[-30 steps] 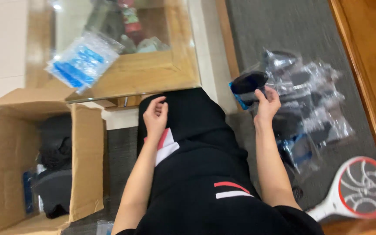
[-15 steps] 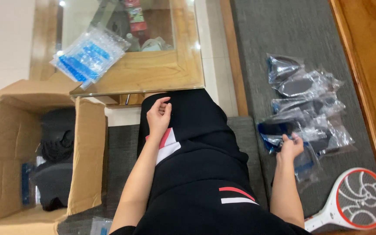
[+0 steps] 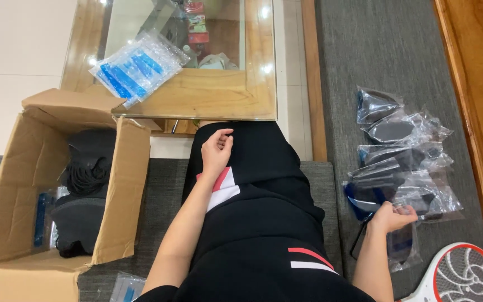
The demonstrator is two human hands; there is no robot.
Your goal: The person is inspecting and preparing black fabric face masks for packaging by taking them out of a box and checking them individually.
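A grey cushioned seat (image 3: 387, 67) runs beside a wooden, glass-topped table (image 3: 213, 95), with pale floor tiles beyond. On the seat at the person's right lies a loose pile of clear bags (image 3: 403, 162), each holding a dark, flat item; the nearest bag (image 3: 373, 196) shows a blue edge. The right hand (image 3: 389, 217) rests on that bag, fingers curled in on the crinkled plastic, seemingly pinching it, though the grip itself is hidden from view. The film looks light, soft and slippery, so a pinch at a free corner or the thicker item inside would likely hold better than the flat of the bag. The left hand (image 3: 217, 150) lies loosely curled on the black-clad lap, holding nothing. Further left stands an open cardboard box (image 3: 12, 184) of dark items; a stack of blue-striped bags (image 3: 135, 67) sits on the table, and a red-and-white racket-shaped swatter (image 3: 465, 274) lies at the lower right.
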